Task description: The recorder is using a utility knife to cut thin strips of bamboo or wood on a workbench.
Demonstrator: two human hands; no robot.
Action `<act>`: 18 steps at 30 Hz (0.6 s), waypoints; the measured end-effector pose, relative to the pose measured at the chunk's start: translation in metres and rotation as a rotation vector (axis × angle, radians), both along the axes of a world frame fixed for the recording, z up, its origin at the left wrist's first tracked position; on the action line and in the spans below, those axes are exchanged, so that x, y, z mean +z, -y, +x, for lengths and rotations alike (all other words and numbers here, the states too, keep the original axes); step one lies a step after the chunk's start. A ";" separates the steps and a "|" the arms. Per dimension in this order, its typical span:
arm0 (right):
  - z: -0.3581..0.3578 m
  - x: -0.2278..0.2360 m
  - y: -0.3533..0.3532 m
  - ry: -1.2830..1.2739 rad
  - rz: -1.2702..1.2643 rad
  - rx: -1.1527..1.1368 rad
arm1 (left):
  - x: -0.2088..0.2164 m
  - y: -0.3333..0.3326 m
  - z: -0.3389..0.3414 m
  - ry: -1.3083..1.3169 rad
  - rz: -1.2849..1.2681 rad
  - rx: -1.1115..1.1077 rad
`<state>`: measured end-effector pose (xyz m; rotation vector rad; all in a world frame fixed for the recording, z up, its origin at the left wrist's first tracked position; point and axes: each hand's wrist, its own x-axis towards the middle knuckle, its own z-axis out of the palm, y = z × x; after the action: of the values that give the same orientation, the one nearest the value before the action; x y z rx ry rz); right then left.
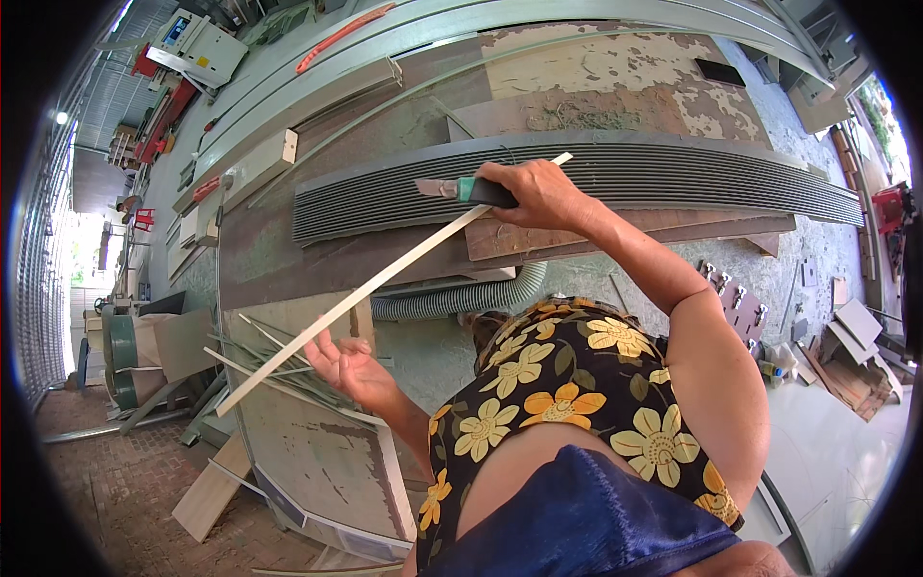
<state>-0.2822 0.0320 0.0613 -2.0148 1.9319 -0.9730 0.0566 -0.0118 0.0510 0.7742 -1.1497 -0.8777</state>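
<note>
My right hand (534, 197) is closed around a utility knife (471, 190) with a black and teal handle, its wide blade pointing left. A long, thin pale strip (385, 279) slants from lower left to upper right and passes at my right hand's fingers; whether they also grip it is hidden. My left hand (351, 365) is palm up beside the strip's lower part, fingers apart and slightly curled. It may touch the strip lightly. Beneath my right hand lies a long bundle of dark grey strips (673, 178) on the worktable (260, 240).
Several loose thin strips (279, 361) lie by my left hand. A ribbed grey hose (461, 303) runs under the table edge. Long boards (245, 168) and an orange-red tool (336, 38) are on the far side. Board offcuts (851, 337) lie on the floor at right.
</note>
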 end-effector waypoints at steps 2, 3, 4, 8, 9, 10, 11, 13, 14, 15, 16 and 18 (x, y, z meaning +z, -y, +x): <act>-0.007 -0.006 0.002 -0.006 0.022 -0.017 | -0.003 -0.002 0.008 -0.007 0.011 -0.068; -0.011 -0.009 0.003 -0.037 0.026 -0.002 | 0.000 -0.003 0.009 -0.006 0.015 -0.067; -0.014 -0.011 0.004 -0.068 0.029 0.014 | 0.005 -0.005 0.009 -0.016 -0.001 -0.095; -0.027 -0.024 0.008 -0.015 0.072 -0.016 | 0.001 -0.001 0.023 -0.011 0.019 -0.188; -0.029 -0.025 0.010 -0.015 0.073 -0.014 | -0.002 0.001 0.025 -0.011 0.020 -0.186; -0.031 -0.026 0.012 -0.023 0.067 -0.022 | -0.005 0.002 0.027 -0.031 -0.007 -0.255; -0.034 -0.027 0.013 -0.031 0.061 -0.030 | -0.007 0.002 0.028 -0.051 -0.035 -0.323; -0.039 -0.034 0.017 -0.022 0.049 -0.038 | -0.012 0.002 0.021 -0.065 -0.015 -0.303; -0.042 -0.037 0.020 -0.014 0.035 -0.048 | -0.015 0.001 0.017 -0.080 0.003 -0.284; -0.046 -0.038 0.023 -0.004 0.111 -0.063 | -0.016 0.001 0.013 -0.122 -0.018 -0.298; -0.047 -0.042 0.024 -0.003 0.112 -0.065 | -0.016 -0.001 0.008 -0.121 -0.016 -0.300; -0.048 -0.048 0.027 0.030 -0.026 -0.126 | -0.016 -0.007 -0.004 -0.110 0.015 -0.294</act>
<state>-0.3303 0.0055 0.0137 -1.9004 2.0621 -1.0563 0.0527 -0.0051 0.0347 0.5688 -1.1776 -1.1604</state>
